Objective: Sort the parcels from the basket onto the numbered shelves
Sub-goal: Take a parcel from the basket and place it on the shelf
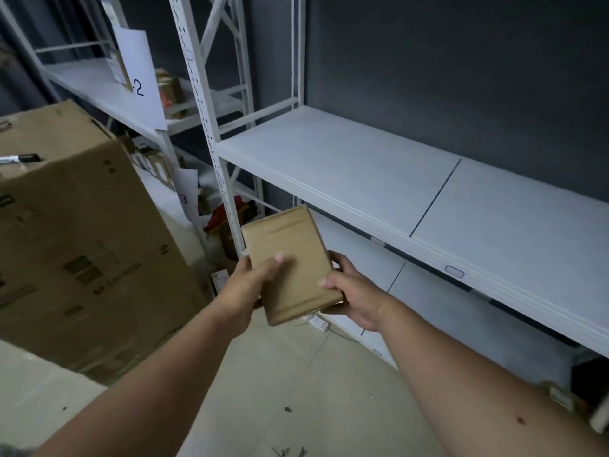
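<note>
1. White metal shelf (379, 179), flat grey-white boards, perforated upright; fills the right side, behind and above the parcel.
2. Large brown cardboard box (75, 232) on the left, printed marks on its side, black marker (19, 158) lying on top.
3. Paper sign (140, 77) with a handwritten "2" on the far rack.
4. Parcel (290, 262): small flat rectangular block, brown paper wrap, taped, held in mid-air between both hands, below the shelf edge.
5. Left hand (255, 278) grips the parcel's left edge, thumb on top.
6. Right hand (351, 290) grips its right lower corner, thumb on top, fingers beneath.
</note>
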